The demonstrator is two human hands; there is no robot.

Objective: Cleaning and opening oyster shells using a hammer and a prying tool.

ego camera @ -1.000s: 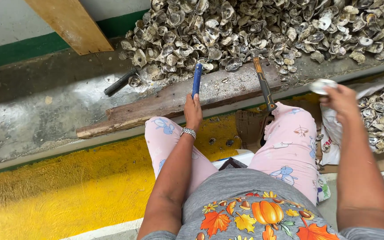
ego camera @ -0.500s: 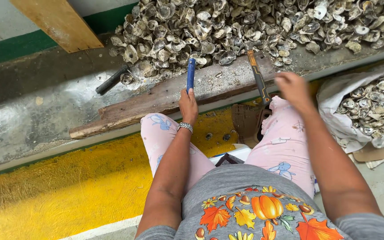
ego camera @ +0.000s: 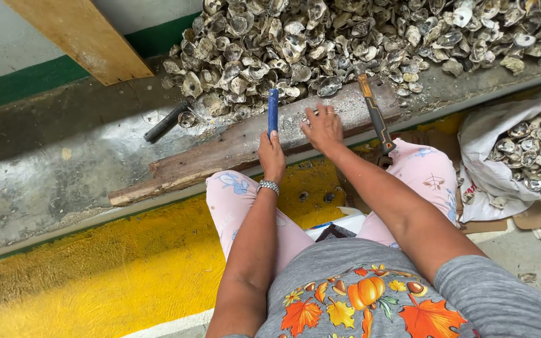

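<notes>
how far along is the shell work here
Done: a white sack at the right holds many shells. In hand: the left hand grips a blue tool; the right hand rests empty on the plank. Left: a big pile lies beyond.
</notes>
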